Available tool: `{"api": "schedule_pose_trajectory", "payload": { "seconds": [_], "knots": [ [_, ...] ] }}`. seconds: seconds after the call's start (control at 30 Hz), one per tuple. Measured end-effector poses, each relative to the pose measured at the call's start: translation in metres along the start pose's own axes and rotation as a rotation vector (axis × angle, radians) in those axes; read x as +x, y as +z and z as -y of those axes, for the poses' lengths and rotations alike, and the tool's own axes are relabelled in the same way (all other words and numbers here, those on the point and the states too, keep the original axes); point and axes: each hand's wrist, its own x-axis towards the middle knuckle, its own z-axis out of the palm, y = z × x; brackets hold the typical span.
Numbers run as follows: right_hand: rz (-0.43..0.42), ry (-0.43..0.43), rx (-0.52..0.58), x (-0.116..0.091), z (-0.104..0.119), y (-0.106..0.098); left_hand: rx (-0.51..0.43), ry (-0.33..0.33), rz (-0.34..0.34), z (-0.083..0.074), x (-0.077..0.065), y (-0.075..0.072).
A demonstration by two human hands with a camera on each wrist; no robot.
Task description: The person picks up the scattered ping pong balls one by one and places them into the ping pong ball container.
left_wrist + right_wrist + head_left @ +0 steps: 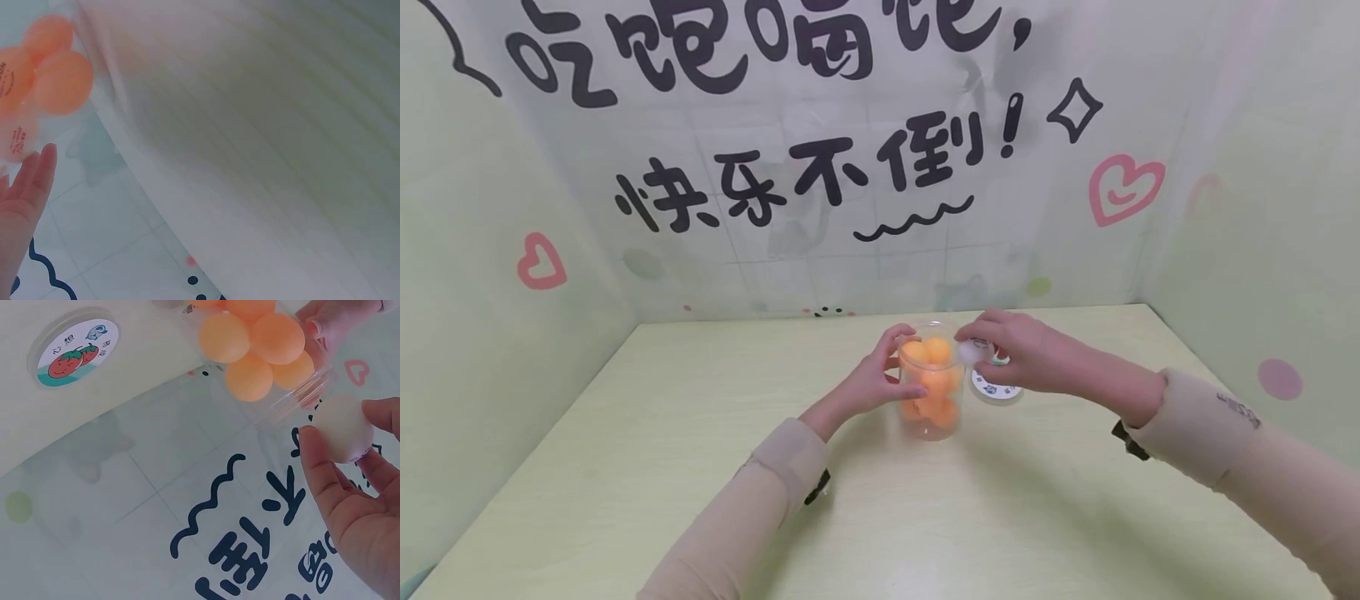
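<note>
A clear plastic jar (929, 430) stands upright on the table, holding several orange ping-pong balls (936, 383). My left hand (880, 372) grips the jar from its left side, thumb across the front and fingers behind. In the left wrist view, a paler ball (20, 134) with red print shows close to the fingertips. With thumb and fingertips, my right hand (1026, 350) pinches a white ping-pong ball (344, 428) just to the right of the jar's open mouth. In the right wrist view the jar's rim (297, 397) is near that ball.
A round lid (997, 388) with a printed tomato picture lies flat on the table (700, 467), right of the jar and partly behind my right hand. Behind the table hangs a pale printed curtain (820, 250), with similar sheets at both sides.
</note>
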Motion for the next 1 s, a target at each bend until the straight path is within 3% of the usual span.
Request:
{"api": "schedule_pose_trajectory", "payload": {
  "seconds": [0.37,0.63,1.0],
  "knots": [
    [-0.004,0.006,-0.023,0.021,0.000,-0.004,-0.013,0.005,0.013,0.001,0.001,0.000],
    [-0.031,-0.037,-0.078,0.033,-0.006,0.002,-0.014,0.009,0.017,0.001,0.001,0.000],
    [-0.035,-0.053,-0.089,0.035,-0.008,0.006,-0.012,0.008,0.021,0.001,0.001,-0.001]
  ]
}}
